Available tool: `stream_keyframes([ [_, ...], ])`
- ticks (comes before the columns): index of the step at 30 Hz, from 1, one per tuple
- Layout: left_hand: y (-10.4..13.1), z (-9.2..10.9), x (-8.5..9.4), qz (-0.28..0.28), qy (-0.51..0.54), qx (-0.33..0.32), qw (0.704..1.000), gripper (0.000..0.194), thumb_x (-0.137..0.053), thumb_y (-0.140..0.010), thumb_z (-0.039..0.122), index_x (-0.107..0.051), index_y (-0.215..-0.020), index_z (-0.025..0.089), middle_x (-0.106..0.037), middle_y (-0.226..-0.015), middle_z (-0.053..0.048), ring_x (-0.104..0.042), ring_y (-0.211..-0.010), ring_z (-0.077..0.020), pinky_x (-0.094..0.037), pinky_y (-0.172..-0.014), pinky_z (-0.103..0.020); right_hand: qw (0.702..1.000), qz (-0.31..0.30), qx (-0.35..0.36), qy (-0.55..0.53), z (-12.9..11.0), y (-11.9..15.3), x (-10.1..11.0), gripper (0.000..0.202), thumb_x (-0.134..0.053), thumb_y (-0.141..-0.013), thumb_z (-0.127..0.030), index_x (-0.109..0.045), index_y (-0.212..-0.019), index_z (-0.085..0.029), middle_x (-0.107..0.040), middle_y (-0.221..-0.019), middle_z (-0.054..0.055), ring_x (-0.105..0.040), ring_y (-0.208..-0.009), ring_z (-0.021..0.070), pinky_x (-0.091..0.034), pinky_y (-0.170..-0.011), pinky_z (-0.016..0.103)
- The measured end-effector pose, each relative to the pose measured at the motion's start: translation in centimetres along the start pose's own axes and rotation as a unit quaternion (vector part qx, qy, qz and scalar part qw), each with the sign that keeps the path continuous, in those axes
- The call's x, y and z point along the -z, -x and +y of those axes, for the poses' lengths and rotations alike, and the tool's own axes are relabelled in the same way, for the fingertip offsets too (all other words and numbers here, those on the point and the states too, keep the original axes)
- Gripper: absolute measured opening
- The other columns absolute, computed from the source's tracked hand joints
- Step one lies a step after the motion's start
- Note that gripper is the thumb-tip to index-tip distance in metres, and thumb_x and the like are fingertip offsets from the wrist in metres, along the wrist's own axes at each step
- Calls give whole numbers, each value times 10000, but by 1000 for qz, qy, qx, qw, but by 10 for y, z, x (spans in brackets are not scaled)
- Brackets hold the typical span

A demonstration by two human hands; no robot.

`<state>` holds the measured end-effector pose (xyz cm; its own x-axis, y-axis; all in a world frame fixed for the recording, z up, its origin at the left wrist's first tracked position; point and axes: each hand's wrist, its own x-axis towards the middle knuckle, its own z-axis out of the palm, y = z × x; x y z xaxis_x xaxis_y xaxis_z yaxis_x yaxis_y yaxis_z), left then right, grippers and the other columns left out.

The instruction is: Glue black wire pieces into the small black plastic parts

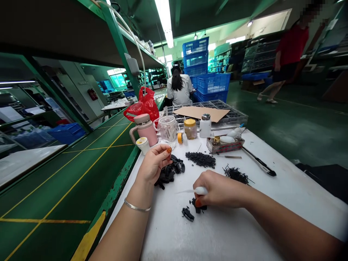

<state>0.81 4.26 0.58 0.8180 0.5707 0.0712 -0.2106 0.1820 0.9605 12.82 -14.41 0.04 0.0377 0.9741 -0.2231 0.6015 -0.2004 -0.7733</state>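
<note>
My left hand [155, 162] is raised at the near edge of a pile of black plastic parts [176, 167]. Its thumb and forefinger are pinched together, and anything between them is too small to make out. In my right hand [217, 188] is a small white squeeze bottle [200, 190] with a thin, pale nozzle pointing left. Below that bottle, the right thumb and fingertips reach down to a black assembled part [199, 208] on the white table. Just left of it lies a similar black part [187, 214]. The right fingers partly hide the first one.
Small black rings [201, 159] and thin black pins [236, 174] lie in heaps farther back. Behind them stand a pink jug [146, 130], a clear tub [168, 128], a yellow-lidded jar [190, 129] and a white bottle [206, 127]. A green conveyor belt [81, 174] runs along the left.
</note>
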Motion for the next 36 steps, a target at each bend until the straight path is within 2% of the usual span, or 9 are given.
stream_keyframes([
  [5,-6,-15,-4,-8,-228,-43,973,219,-700,-741,325,-634,-809,127,-556,-715,-11,-488,-630,-98,-430,-557,-182,995,31,-28,93,-1,0,-2,151,-706,-671,-248,-602,-600,-165,-566,-553,-47,-479,-513,94,-282,-433,207],
  [9,-7,-30,-10,-13,-496,-119,860,71,-631,-796,216,-699,-808,200,-611,-784,-4,-530,-731,-134,-389,-650,-226,987,92,-36,125,-2,0,9,249,-732,-702,-335,-581,-594,-169,-551,-556,-48,-488,-541,97,-294,-469,201],
  [13,-7,-41,-14,-35,-658,-130,741,262,-581,-798,96,-706,-969,251,-604,-926,-32,-539,-908,-193,-375,-728,-263,960,198,-70,185,7,2,28,216,-654,-784,-313,-579,-642,-169,-585,-647,-4,-525,-644,139,-290,-532,221],
  [17,-8,-42,-15,-46,-699,-122,703,250,-530,-828,97,-693,-965,227,-585,-940,-59,-533,-920,-218,-366,-685,-262,936,255,-117,212,24,9,51,108,-577,-809,-222,-629,-730,-169,-632,-800,53,-560,-768,196,-303,-584,240],
  [23,-11,-38,-11,-36,-691,-120,712,139,-569,-825,149,-684,-859,217,-574,-915,-50,-525,-886,-202,-346,-667,-245,950,178,-158,200,45,18,68,117,-637,-657,-100,-713,-695,-182,-644,-668,26,-590,-657,171,-343,-565,227],
  [26,-12,-35,-8,-15,-658,-144,739,102,-576,-838,201,-677,-835,215,-577,-924,-38,-525,-873,-191,-342,-671,-244,953,150,-165,206,47,17,64,130,-690,-616,-119,-727,-710,-201,-650,-663,13,-593,-642,166,-345,-541,221],
  [30,-13,-31,-6,11,-539,-159,827,114,-579,-843,281,-658,-838,199,-599,-871,-19,-527,-784,-161,-351,-658,-230,943,143,-176,243,42,15,55,123,-669,-582,-78,-696,-637,-184,-622,-608,24,-563,-589,170,-291,-489,236],
  [33,-12,-29,-8,0,-388,-114,915,206,-562,-850,358,-624,-872,162,-617,-819,-30,-517,-691,-136,-362,-611,-205,936,145,-172,270,36,17,51,156,-595,-583,-28,-666,-613,-164,-605,-591,42,-549,-580,173,-267,-490,247],
  [36,-7,-28,-13,-34,-250,-47,967,326,-574,-842,456,-568,-923,141,-628,-839,-53,-453,-573,-91,-328,-507,-162,936,144,-166,275,31,20,52,151,-586,-589,-35,-657,-638,-160,-609,-610,47,-555,-598,177,-264,-489,246],
])
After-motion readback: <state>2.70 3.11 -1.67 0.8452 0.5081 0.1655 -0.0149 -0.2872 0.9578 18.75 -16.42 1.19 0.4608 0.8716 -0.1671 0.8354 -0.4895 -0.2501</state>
